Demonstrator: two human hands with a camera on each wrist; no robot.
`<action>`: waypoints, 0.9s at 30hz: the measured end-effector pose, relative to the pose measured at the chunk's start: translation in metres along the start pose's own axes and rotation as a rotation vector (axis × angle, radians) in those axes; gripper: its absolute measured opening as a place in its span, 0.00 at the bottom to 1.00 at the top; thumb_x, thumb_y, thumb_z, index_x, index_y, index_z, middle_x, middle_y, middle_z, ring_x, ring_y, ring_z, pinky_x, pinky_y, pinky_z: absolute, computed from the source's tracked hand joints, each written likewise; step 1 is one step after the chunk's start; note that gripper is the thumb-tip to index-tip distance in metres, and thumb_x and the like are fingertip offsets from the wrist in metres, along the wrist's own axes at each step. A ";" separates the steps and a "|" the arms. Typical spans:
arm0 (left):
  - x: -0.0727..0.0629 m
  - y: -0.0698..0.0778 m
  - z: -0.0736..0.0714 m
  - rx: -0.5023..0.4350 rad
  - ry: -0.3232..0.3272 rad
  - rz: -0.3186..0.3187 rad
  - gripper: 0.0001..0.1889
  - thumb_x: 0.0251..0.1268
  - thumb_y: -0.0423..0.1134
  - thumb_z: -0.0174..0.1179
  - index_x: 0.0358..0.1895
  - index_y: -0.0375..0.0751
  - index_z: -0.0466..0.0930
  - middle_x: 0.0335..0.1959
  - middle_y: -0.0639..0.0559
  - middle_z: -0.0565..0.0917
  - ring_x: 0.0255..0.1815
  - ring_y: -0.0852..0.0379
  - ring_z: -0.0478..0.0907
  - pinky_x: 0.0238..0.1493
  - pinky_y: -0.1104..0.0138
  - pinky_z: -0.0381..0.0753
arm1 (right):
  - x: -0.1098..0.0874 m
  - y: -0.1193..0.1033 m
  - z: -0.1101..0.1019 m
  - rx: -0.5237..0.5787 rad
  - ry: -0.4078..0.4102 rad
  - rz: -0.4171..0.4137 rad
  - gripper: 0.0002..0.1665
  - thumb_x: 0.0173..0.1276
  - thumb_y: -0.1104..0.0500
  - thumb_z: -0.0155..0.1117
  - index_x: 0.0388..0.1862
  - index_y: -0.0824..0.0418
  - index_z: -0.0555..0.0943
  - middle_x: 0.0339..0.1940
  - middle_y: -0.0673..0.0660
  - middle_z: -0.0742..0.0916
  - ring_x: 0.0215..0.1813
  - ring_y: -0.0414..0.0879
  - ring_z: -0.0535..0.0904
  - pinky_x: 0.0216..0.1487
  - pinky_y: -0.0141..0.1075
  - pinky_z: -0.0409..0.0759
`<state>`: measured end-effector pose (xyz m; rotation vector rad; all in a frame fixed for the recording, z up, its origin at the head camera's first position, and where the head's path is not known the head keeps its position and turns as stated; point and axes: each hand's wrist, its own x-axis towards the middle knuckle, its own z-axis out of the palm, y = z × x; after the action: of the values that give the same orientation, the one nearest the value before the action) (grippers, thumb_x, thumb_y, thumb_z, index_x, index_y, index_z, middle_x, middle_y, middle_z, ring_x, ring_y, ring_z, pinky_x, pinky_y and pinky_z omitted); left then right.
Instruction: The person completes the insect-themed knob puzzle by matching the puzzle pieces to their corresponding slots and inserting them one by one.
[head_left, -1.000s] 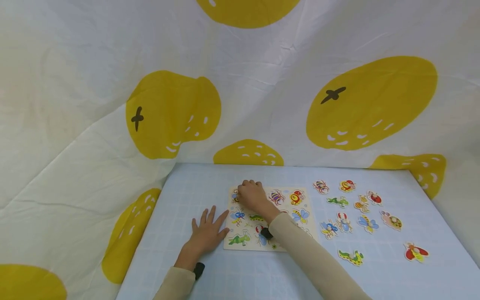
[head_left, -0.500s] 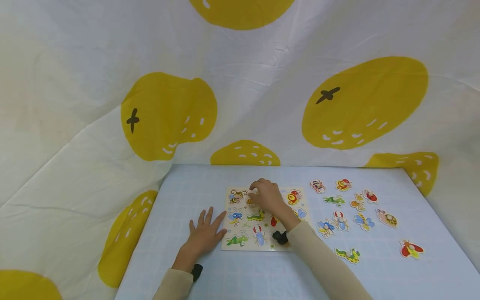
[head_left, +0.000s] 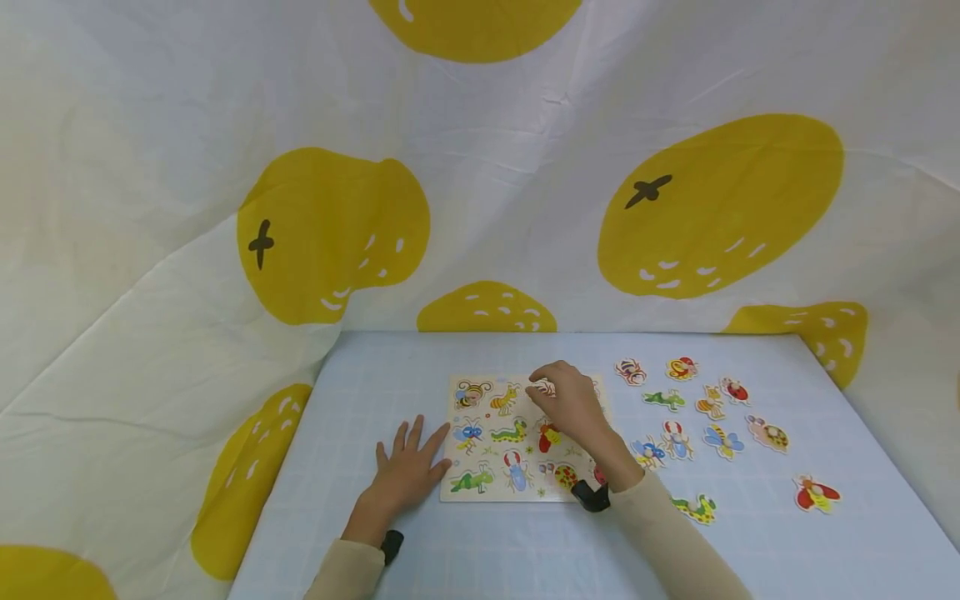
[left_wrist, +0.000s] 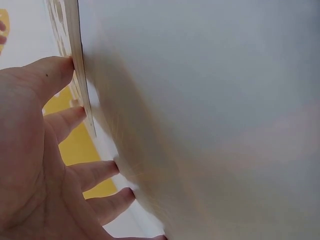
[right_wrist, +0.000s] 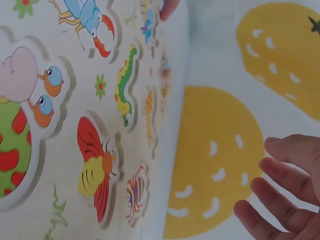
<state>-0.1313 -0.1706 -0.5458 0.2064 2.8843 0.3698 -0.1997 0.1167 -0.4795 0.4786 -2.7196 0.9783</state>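
A wooden insect puzzle board (head_left: 487,492) lies on the table, with insect pictures in recesses. My left hand (head_left: 407,472) rests spread beside its left side. In the left wrist view, the left thumb and a finger touch the edge of the board (left_wrist: 79,65). Over the board's upper right is my right hand (head_left: 572,402), its fingers loosely bent. The right wrist view shows those fingers (right_wrist: 287,185) apart, holding nothing. A bee (head_left: 471,395) fills the upper left corner of the board. The right hand partly covers a spider picture (head_left: 546,387).
Several loose insect pieces lie right of the board, among them a spider (head_left: 630,372), a grasshopper (head_left: 664,400), a ladybug (head_left: 735,390), a caterpillar (head_left: 697,507) and a red-winged bug (head_left: 817,494). A white cloth (head_left: 495,208) with yellow fruit prints hangs behind the table.
My right hand has moved right across the top of the board, uncovering the bee and the orange insect beside it. The left hand stays in place. The head view has shifted slightly.
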 end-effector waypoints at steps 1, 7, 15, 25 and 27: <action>0.000 0.000 0.000 -0.001 -0.003 0.000 0.33 0.75 0.58 0.53 0.79 0.58 0.58 0.80 0.37 0.49 0.79 0.31 0.41 0.66 0.26 0.41 | -0.003 0.001 -0.003 0.011 0.006 0.007 0.11 0.66 0.56 0.73 0.44 0.61 0.87 0.47 0.58 0.86 0.51 0.55 0.82 0.51 0.53 0.80; -0.001 0.000 0.000 0.003 0.001 0.008 0.33 0.75 0.58 0.53 0.79 0.57 0.59 0.80 0.36 0.50 0.78 0.31 0.42 0.65 0.25 0.41 | -0.017 0.006 -0.021 0.049 0.052 0.013 0.13 0.66 0.56 0.73 0.45 0.62 0.86 0.48 0.59 0.86 0.54 0.57 0.81 0.54 0.54 0.79; -0.001 0.002 -0.002 0.010 -0.001 0.003 0.33 0.74 0.58 0.54 0.79 0.56 0.59 0.80 0.36 0.50 0.78 0.30 0.42 0.65 0.25 0.42 | -0.032 0.018 -0.036 0.057 0.074 0.035 0.12 0.66 0.58 0.73 0.45 0.62 0.86 0.48 0.58 0.86 0.54 0.56 0.80 0.54 0.54 0.79; -0.001 0.003 -0.003 -0.008 -0.005 -0.001 0.33 0.75 0.57 0.54 0.79 0.56 0.59 0.80 0.36 0.49 0.78 0.30 0.41 0.65 0.25 0.40 | -0.042 0.042 -0.055 0.094 0.106 0.051 0.11 0.66 0.60 0.73 0.46 0.61 0.86 0.48 0.57 0.86 0.58 0.56 0.77 0.59 0.58 0.73; 0.000 0.003 -0.002 -0.010 -0.009 -0.005 0.33 0.75 0.57 0.54 0.79 0.56 0.59 0.80 0.36 0.49 0.78 0.31 0.41 0.65 0.26 0.40 | -0.045 0.047 -0.060 0.094 0.119 0.060 0.11 0.66 0.61 0.73 0.46 0.61 0.86 0.49 0.57 0.86 0.59 0.56 0.76 0.60 0.58 0.73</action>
<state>-0.1311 -0.1680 -0.5427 0.1993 2.8727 0.3817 -0.1704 0.2001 -0.4754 0.3450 -2.6050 1.1164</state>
